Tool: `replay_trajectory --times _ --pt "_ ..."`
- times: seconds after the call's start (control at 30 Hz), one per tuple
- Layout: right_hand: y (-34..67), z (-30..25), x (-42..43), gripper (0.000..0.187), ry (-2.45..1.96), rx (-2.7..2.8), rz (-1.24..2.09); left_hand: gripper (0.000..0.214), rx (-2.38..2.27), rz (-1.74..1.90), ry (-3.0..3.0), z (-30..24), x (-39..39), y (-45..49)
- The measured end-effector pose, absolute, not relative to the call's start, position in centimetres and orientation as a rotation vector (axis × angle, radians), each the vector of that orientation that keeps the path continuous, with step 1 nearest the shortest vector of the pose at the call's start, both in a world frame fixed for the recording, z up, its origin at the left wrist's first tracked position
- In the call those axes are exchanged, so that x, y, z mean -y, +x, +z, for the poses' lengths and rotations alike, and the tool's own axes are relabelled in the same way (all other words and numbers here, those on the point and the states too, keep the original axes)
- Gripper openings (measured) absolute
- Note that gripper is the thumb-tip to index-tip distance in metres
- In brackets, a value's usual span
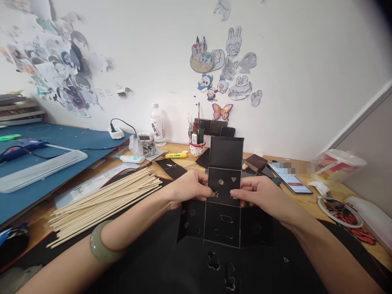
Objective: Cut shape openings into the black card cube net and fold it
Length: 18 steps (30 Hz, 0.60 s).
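Note:
Between my hands is a sheet of black cardstock (226,154), creased into square panels with small shapes cut through it. Its upper panels stand raised toward the wall, while the lower ones spread out over the black mat. My left hand (196,185) pinches the left edge of a raised panel, thumb on the front beside a small cutout. The opposite edge is gripped by my right hand (252,190), its thumb also in front. Fingers behind the card are partly hidden. A jade-like bangle (102,241) circles my left wrist.
Wooden sticks (104,204) lie in a pile at the left. Toward the wall stand a water bottle (157,126) and a pen cup (197,147), with a yellow glue tube (175,155) nearby. A phone (290,179) and a food tub (339,165) are at the right.

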State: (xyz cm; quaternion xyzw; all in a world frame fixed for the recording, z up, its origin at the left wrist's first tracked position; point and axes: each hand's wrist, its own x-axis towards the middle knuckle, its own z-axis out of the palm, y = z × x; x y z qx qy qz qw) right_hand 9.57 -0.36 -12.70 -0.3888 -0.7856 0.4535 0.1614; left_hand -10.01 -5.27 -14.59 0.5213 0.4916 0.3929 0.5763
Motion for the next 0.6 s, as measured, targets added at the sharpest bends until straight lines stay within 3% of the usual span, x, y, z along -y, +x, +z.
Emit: replay_trajectory --times 0.3,0.6 --pt "11.2 -14.6 -3.2 0.024 -1.276 1.84 0.712 0.016 -1.195 0.997 0.998 -17.3 2.6 -12.4" --pt "12.5 -16.1 -5.2 0.039 -1.334 1.662 1.345 0.011 -1.097 1.192 0.733 -18.4 1.2 -14.0"
